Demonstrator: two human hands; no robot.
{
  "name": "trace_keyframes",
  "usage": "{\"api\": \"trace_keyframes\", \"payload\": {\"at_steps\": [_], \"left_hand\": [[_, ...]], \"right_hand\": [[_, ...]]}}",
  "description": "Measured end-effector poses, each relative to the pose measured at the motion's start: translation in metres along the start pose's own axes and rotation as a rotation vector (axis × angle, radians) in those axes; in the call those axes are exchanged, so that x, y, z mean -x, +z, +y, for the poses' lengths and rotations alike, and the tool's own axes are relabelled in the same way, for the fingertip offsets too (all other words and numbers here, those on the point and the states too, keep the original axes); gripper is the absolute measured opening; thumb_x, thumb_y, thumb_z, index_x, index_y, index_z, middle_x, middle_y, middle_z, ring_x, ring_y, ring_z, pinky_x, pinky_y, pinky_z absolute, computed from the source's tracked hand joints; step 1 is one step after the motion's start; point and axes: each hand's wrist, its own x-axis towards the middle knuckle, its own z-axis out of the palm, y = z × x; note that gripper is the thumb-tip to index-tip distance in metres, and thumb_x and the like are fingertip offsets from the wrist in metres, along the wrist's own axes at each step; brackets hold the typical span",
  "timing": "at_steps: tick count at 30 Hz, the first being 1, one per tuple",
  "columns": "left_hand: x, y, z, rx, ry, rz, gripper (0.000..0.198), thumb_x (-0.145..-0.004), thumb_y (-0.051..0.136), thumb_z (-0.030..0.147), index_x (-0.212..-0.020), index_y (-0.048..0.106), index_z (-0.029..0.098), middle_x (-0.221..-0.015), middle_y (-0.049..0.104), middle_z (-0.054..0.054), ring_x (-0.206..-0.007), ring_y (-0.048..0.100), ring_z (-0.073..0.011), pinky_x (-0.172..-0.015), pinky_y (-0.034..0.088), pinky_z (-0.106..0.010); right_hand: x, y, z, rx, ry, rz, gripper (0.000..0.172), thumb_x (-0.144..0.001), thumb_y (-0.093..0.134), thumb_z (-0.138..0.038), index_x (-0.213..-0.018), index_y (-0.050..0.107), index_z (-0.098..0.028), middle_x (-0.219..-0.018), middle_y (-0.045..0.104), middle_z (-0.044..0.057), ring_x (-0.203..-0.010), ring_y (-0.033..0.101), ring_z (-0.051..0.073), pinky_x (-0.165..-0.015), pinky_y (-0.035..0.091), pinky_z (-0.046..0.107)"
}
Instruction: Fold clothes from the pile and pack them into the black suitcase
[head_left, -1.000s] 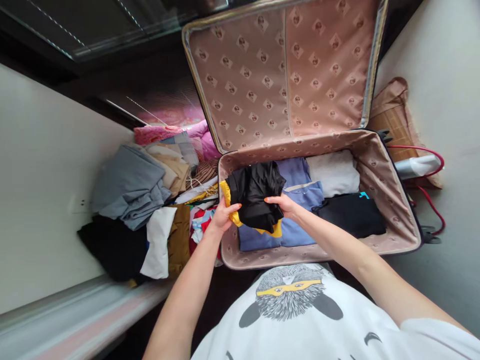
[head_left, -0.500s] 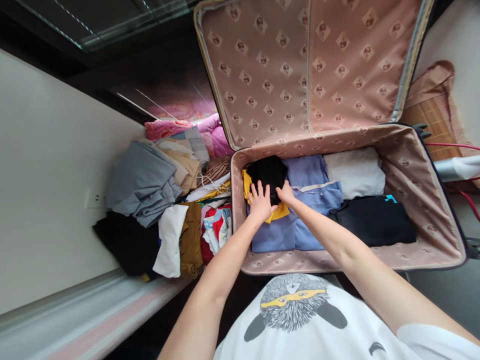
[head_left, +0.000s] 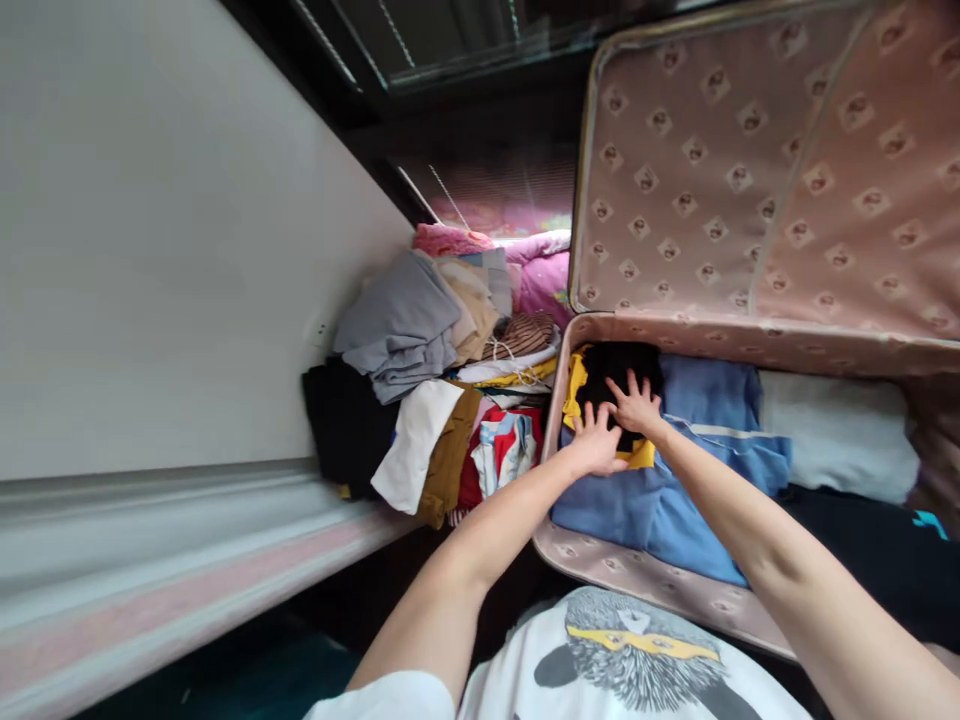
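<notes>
Both hands press down on a folded black garment (head_left: 611, 365) in the left end of the open suitcase (head_left: 553, 400). My left hand (head_left: 596, 442) lies at the garment's near edge with its fingers spread. My right hand (head_left: 636, 405) rests on its right side, fingers also spread. Yellow cloth (head_left: 575, 388) shows at the left of the black garment and below it. Blue folded clothing (head_left: 622, 508) lies underneath and to the right. Farther right are a light grey folded garment (head_left: 832, 425) and a black folded garment with a turquoise mark (head_left: 862, 540).
Left of the suitcase is a heap of clothes: a grey garment (head_left: 405, 325), a black one (head_left: 349, 430), a white one (head_left: 418, 440) and a brown one (head_left: 452, 455). Pink bedding (head_left: 544, 275) lies behind. The suitcase lid (head_left: 690, 180) stands raised at the back. A white wall (head_left: 165, 240) rises at left.
The view has swung left, so the suitcase sits farther right in the picture. My right hand has moved onto the black garment with its fingers spread; my left hand is nearer its front edge.
</notes>
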Motion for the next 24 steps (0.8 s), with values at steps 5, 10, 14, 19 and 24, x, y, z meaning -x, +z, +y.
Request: {"api": "trace_keyframes", "payload": {"at_steps": [5,10,14,19,24], "left_hand": [[0.083,-0.094,-0.099,0.165,0.091,0.759,0.066,-0.088,0.073,0.05,-0.146,0.058,0.025,-0.161,0.041,-0.016,-0.15,0.039,-0.0356,-0.123,0.036,-0.054],[0.108,-0.172,-0.236,0.092,-0.628,0.935,0.093,-0.083,0.079,0.05,-0.158,0.039,0.011,-0.162,0.034,-0.03,-0.152,0.03,-0.0468,-0.12,0.031,-0.063],[0.082,-0.182,-0.275,0.088,-0.74,0.8,0.116,-0.079,0.081,0.056,-0.164,0.021,0.006,-0.166,0.019,-0.037,-0.154,0.02,-0.0529,-0.118,0.028,-0.066],[0.069,-0.188,-0.296,0.298,-0.67,0.915,0.096,-0.075,0.084,0.028,-0.16,0.041,0.017,-0.162,0.033,-0.031,-0.147,0.036,-0.0521,-0.114,0.036,-0.062],[0.092,-0.212,-0.347,1.003,-0.535,1.135,0.033,-0.073,0.074,0.006,-0.103,0.075,0.02,-0.127,0.069,-0.02,-0.142,0.05,-0.0377,-0.112,0.045,-0.044]], "right_hand": [[0.03,-0.038,-0.029,-0.159,-0.067,0.399,0.042,-0.095,0.048,-0.025,-0.131,0.066,-0.012,-0.127,0.065,0.024,-0.118,0.06,0.037,-0.099,0.051,0.056],[0.027,-0.077,-0.129,-0.529,-0.419,0.536,0.034,-0.089,0.05,-0.022,-0.116,0.069,-0.018,-0.106,0.069,0.014,-0.092,0.066,0.024,-0.086,0.056,0.038],[-0.004,-0.094,-0.226,-0.633,-0.438,0.343,0.042,-0.083,0.051,-0.019,-0.119,0.072,-0.017,-0.1,0.074,0.012,-0.088,0.069,0.023,-0.083,0.056,0.035],[-0.034,-0.091,-0.29,-0.637,-0.398,0.159,0.047,-0.082,0.055,-0.018,-0.126,0.072,-0.017,-0.099,0.078,0.01,-0.089,0.071,0.022,-0.084,0.054,0.032],[-0.06,-0.078,-0.316,-0.668,-0.273,0.087,0.045,-0.082,0.054,-0.014,-0.123,0.073,-0.014,-0.096,0.079,0.009,-0.09,0.073,0.021,-0.089,0.055,0.031]]}}
